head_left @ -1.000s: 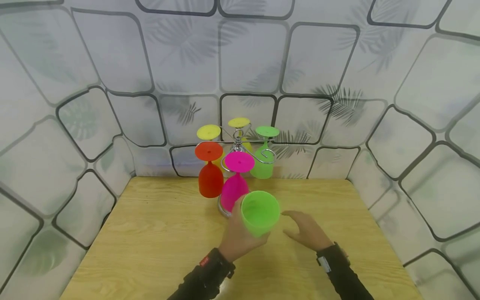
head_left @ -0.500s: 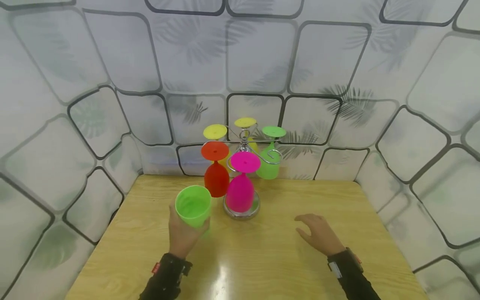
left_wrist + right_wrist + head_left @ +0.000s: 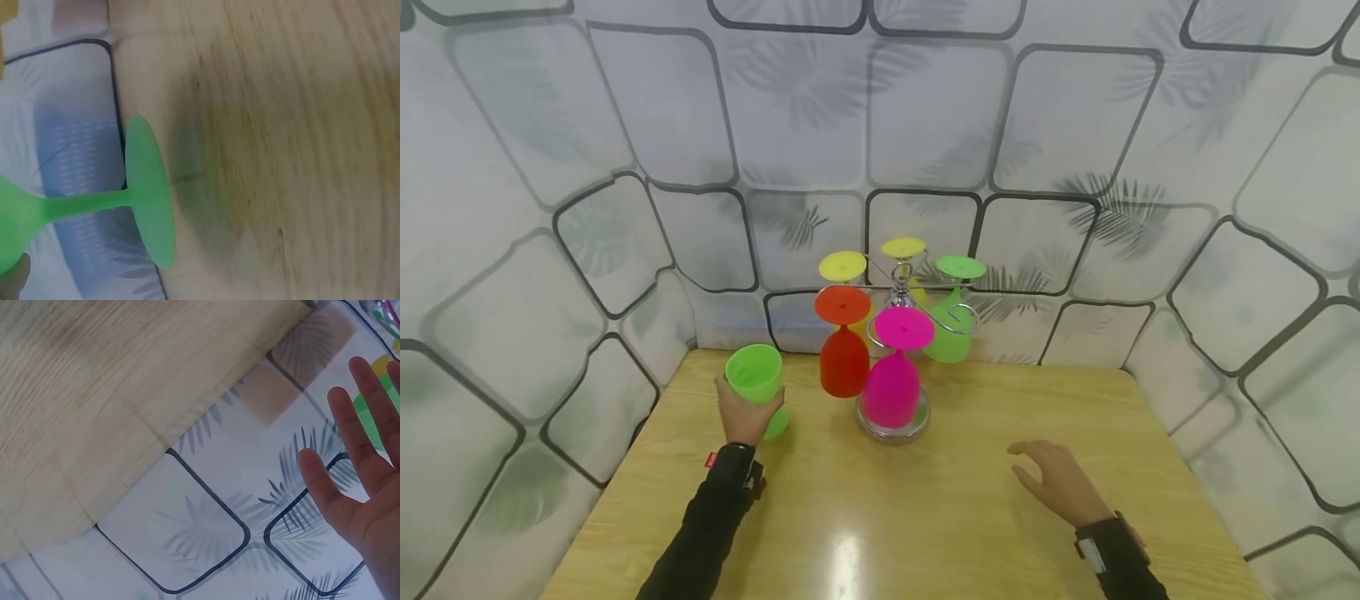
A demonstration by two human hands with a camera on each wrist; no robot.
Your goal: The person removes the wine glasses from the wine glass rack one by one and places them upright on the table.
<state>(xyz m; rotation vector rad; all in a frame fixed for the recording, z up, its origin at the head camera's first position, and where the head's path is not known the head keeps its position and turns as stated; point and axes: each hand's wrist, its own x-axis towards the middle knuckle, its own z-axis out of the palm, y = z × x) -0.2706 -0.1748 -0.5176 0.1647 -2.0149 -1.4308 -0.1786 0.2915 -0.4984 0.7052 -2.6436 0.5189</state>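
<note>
While the green cup (image 3: 752,367) is gripped by the left hand (image 3: 742,417) just above the table (image 3: 925,517), setting-down is judged the step, with level lowering called for. Nothing is held by the right hand (image 3: 1060,481), fingers apart.

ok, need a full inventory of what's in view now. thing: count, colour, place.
held goblet: 1, green, upright in the left hand, left of the rack
red goblet: 1, red, upside down, rack's front left
pink goblet: 1, pink, upside down, rack's front
yellow goblets: 2, yellow, upside down, rack's rear and rear left
hung green goblet: 1, green, upside down, rack's rear right
rack: 1, silver, on the table
table: 1, light wood, under everything
backdrop: patterned, white and grey, behind and at both sides
sleeves: 2, black, on the forearms
left hand: 1, bare, gripping the held goblet
right hand: 1, bare, over the table's right part, holding nothing
</note>
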